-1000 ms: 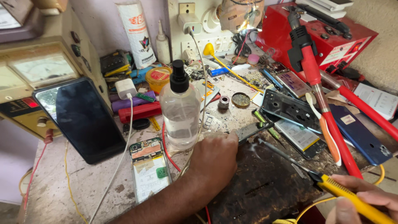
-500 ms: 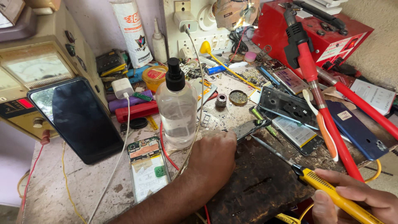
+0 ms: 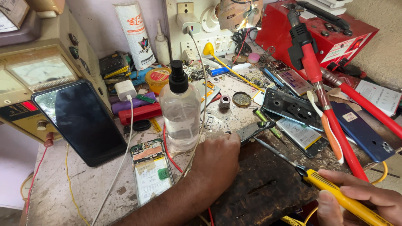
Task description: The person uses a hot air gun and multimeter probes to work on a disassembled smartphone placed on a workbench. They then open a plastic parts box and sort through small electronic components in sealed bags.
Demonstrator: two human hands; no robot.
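Head camera view, looking down on a crowded repair desk (image 3: 83,188) with a worn, stained top. The person's left hand (image 3: 217,161) reaches in from the bottom edge, fingers curled and pressed down on a small dark flat part (image 3: 255,129) that lies on a dark work mat (image 3: 259,188) near the middle of the desk; its grip is closed on the part's near end, pinning it to the mat. The right hand (image 3: 360,199) sits at the lower right corner, its grip closed around the yellow handle of a soldering iron (image 3: 331,190), whose thin metal tip points up and left toward the dark part; whether the tip touches it cannot be told. Just left of the left hand stands a clear plastic bottle (image 3: 181,113) with a black pump top, upright. Beside the bottle's base lies an opened phone (image 3: 150,169), its insides facing up. Farther left, a black smartphone (image 3: 81,121) leans against a beige meter box (image 3: 37,71), with a white charger plug (image 3: 124,90) and cable beside it. To the right of the mat lie a black phone frame (image 3: 293,106), a blue phone back cover (image 3: 362,132) and a red-handled tool (image 3: 331,113) lying across them. A red metal case (image 3: 335,33) stands at the upper right, and a white wall socket panel (image 3: 197,29) rises at the back.
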